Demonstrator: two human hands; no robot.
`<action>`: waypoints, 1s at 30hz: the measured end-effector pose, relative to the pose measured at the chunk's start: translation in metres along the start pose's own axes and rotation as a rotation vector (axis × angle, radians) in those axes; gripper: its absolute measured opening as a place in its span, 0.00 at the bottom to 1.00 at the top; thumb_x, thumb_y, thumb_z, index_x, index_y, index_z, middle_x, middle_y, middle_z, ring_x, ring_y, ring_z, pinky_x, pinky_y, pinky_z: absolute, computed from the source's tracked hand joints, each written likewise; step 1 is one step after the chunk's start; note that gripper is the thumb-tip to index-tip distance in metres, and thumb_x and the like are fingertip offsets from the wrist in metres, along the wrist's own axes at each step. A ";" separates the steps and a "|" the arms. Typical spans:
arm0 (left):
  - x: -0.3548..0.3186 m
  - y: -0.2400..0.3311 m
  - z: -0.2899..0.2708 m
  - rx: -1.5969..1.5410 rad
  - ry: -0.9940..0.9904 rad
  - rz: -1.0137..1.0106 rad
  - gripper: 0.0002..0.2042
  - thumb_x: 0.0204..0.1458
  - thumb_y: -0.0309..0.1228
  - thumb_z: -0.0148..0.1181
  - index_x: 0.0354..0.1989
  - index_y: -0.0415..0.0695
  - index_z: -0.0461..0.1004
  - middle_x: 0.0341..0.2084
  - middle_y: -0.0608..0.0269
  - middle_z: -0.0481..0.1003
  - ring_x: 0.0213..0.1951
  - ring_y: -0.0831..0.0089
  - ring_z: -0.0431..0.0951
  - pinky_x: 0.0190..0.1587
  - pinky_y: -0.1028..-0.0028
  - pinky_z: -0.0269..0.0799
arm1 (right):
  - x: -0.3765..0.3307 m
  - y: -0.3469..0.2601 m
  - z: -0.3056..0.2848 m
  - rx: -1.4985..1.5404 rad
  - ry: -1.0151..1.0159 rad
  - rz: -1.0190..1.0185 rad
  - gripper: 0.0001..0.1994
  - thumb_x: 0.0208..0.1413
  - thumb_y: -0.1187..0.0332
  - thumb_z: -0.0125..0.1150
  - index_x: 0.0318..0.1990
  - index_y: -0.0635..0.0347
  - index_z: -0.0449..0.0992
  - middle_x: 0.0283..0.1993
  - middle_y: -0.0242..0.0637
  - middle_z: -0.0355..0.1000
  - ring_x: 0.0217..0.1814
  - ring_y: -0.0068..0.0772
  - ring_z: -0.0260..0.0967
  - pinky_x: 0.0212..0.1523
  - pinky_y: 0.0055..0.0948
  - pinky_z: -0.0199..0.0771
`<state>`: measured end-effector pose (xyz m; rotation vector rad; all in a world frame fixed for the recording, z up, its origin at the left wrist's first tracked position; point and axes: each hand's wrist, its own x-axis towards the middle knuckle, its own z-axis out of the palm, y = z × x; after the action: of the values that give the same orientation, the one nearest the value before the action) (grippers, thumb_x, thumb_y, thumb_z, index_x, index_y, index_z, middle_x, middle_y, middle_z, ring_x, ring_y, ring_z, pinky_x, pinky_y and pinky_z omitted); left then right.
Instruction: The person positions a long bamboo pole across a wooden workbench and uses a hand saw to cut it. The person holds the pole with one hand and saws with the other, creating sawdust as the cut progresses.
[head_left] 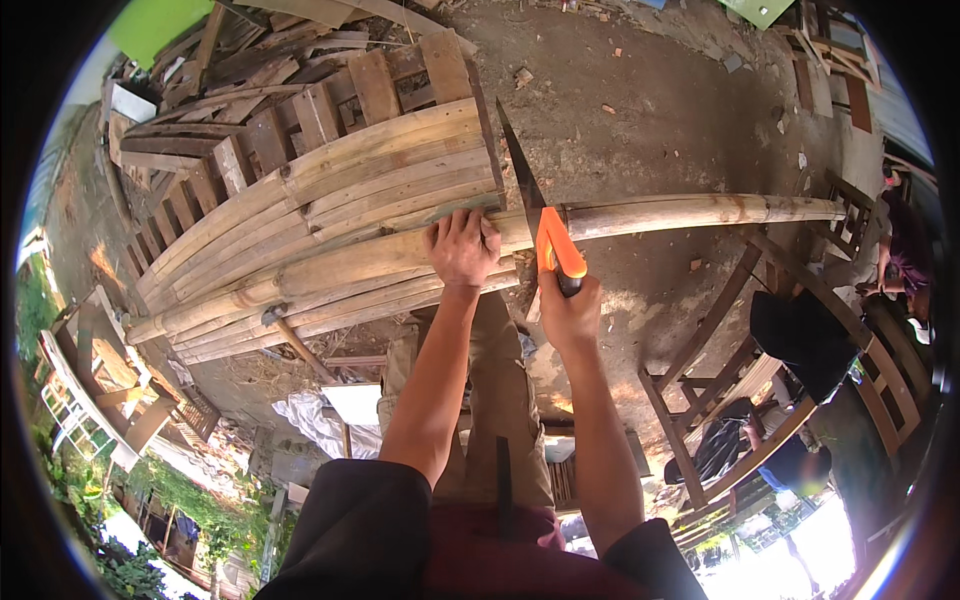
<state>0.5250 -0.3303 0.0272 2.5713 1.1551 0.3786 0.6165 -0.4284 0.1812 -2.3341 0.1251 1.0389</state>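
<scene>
A long bamboo pole (680, 215) lies across split bamboo slats (390, 165), and its right part sticks out past their ends. My left hand (463, 248) is closed over the pole, its knuckles up, near the slat ends. In my right hand (572, 308) is the grip of a handsaw (553, 243) with an orange and black handle. The saw's dark blade stands across the pole just right of my left hand, its tip pointing away from me. Whether the teeth have cut into the bamboo cannot be made out.
A hammer (298, 346) leans on the nearer slats at left. Wooden planks and scrap (265, 75) are piled behind. At right stand a wooden frame (700, 385) with a dark cloth (800, 345) and, farther off, a person (905, 240). White sheeting (318, 425) lies near my legs.
</scene>
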 end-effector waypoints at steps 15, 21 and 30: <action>0.015 -0.030 -0.005 -0.010 -0.292 -0.125 0.21 0.59 0.41 0.49 0.59 0.51 0.76 0.68 0.60 0.66 0.68 0.58 0.66 0.63 0.57 0.68 | -0.009 0.012 0.011 0.052 -0.017 -0.070 0.13 0.55 0.64 0.64 0.31 0.69 0.78 0.20 0.46 0.73 0.22 0.39 0.74 0.28 0.40 0.70; 0.015 -0.026 -0.009 -0.001 -0.339 -0.131 0.23 0.53 0.40 0.51 0.57 0.50 0.76 0.69 0.61 0.65 0.68 0.59 0.66 0.61 0.56 0.69 | -0.019 0.000 0.011 0.005 0.009 -0.071 0.10 0.54 0.66 0.64 0.30 0.66 0.78 0.20 0.46 0.73 0.23 0.43 0.76 0.29 0.38 0.71; 0.017 -0.029 -0.008 -0.001 -0.370 -0.159 0.24 0.51 0.41 0.52 0.58 0.51 0.75 0.70 0.60 0.63 0.68 0.57 0.65 0.60 0.54 0.69 | -0.153 0.030 -0.059 -0.033 -0.068 -0.043 0.03 0.50 0.73 0.64 0.31 0.63 0.79 0.23 0.43 0.75 0.24 0.39 0.77 0.29 0.37 0.75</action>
<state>0.5134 -0.2974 0.0256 2.3895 1.2020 -0.1289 0.5400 -0.5062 0.3066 -2.3175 0.0308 1.1059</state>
